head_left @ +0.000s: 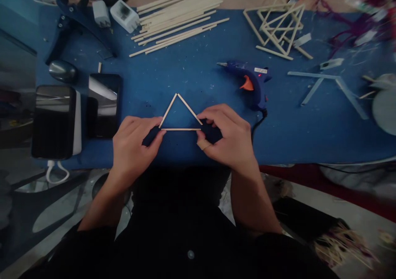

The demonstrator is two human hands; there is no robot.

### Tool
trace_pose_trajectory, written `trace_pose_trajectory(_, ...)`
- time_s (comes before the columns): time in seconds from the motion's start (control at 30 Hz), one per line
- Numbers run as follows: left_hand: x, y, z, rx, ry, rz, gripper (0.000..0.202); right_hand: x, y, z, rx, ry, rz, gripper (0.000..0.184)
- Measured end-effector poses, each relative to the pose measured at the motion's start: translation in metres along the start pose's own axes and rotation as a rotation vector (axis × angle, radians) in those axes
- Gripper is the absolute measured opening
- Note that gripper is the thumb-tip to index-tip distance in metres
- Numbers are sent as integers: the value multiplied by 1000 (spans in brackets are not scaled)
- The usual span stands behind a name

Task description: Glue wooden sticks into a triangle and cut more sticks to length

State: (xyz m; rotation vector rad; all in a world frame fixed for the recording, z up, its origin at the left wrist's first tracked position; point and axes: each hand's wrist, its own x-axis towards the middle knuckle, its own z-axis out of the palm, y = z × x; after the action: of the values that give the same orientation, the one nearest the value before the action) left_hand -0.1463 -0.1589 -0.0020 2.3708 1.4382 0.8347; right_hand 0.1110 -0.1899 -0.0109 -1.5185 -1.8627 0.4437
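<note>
Three short wooden sticks lie on the blue table in a triangle: a left stick (168, 110), a right stick (189, 108) and a bottom stick (181, 129). Small gaps show at the corners. My left hand (136, 141) grips the lower left corner, index fingertip at the left stick and thumb at the end of the bottom stick. At the lower right corner, my right hand (230, 134) does likewise, its index finger against the right stick and its taped thumb below the bottom stick. A blue glue gun (261, 83) with an orange trigger lies beyond my right hand.
Long sticks (182, 17) are piled at the back. A stick frame (278, 29) sits back right, near a clear angled piece (328, 78). On the left lie a phone (104, 106), a power bank (53, 122), a mouse (62, 71) and white chargers (124, 15).
</note>
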Motion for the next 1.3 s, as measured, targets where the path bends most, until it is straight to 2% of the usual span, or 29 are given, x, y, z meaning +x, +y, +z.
trace_pose_trajectory(0.23,1,-1,3,3,91,91,17,0,6,7,76,109,-142,33)
trace_pose_trajectory(0.53,-2,-3,8,29,34,75,34,0,4,7,80,101,-156,31)
trace_pose_trajectory(1.07,1,-3,7,48,2,100,35,0,4,7,92,95,-166,32)
trace_pose_trajectory(1.3,1,-2,6,30,-17,98,39,-1,3,6,52,54,-129,46)
